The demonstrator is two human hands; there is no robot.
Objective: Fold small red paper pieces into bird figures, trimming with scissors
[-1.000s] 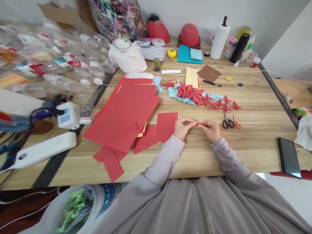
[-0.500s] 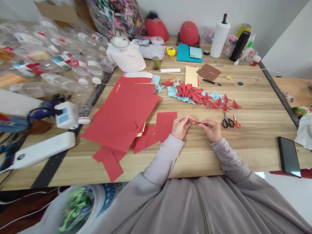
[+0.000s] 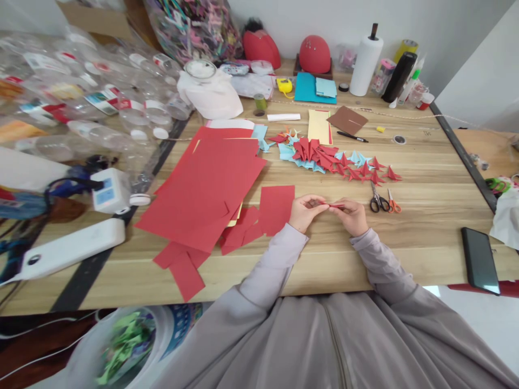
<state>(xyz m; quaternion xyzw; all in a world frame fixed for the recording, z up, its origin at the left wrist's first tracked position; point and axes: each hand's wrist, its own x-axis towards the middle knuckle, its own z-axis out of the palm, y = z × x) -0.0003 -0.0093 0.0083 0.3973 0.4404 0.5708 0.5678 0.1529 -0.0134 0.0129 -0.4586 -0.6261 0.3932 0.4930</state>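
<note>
My left hand (image 3: 303, 212) and my right hand (image 3: 352, 216) are closed together on a small folded piece of red paper (image 3: 334, 205), held just above the wooden table (image 3: 425, 216). Each hand pinches one end of it. A red paper square (image 3: 276, 208) lies flat just left of my left hand. Behind my hands runs a row of folded red and light-blue paper figures (image 3: 336, 161). Large red paper sheets (image 3: 206, 183) and red offcuts (image 3: 186, 270) lie to the left.
Two pairs of scissors (image 3: 381, 202) lie right of my hands. A black phone (image 3: 480, 260) rests at the table's right front edge. Several empty plastic bottles (image 3: 101, 102) crowd the left. A paper towel roll (image 3: 365, 65), a black bottle (image 3: 399, 78) and a pen (image 3: 352, 137) stand at the back.
My hands have shifted only slightly while working the folded red paper between the fingertips. Nothing else on the table has moved.
</note>
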